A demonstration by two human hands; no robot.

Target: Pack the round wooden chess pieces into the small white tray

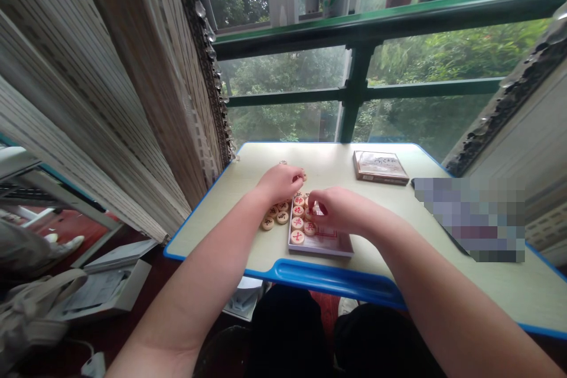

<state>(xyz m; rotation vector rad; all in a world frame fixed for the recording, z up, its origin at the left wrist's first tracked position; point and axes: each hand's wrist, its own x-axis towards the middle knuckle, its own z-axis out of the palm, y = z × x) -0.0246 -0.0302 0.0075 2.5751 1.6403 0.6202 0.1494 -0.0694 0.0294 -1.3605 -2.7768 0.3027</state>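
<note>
A shallow open box (325, 253) stands near the front of the table, with round wooden xiangqi pieces (297, 237) marked in red lined up along its left side. My right hand (339, 205) reaches over the box from the right, its thumb and fingers pinched on a piece among those rows. Beyond the box's far left corner, my left hand (280, 182) holds another xiangqi piece (304, 177) at its fingertips. Loose dark-marked pieces (267, 223) lie left of the box, partly hidden by my left arm. One more piece (283, 162) shows behind that hand.
A closed flat box (381, 167) lies at the table's back right. A blurred-out object (472, 221) rests on the right side. The pale table (212, 221) has a raised blue edge, with a window behind and curtains (146, 88) beside it.
</note>
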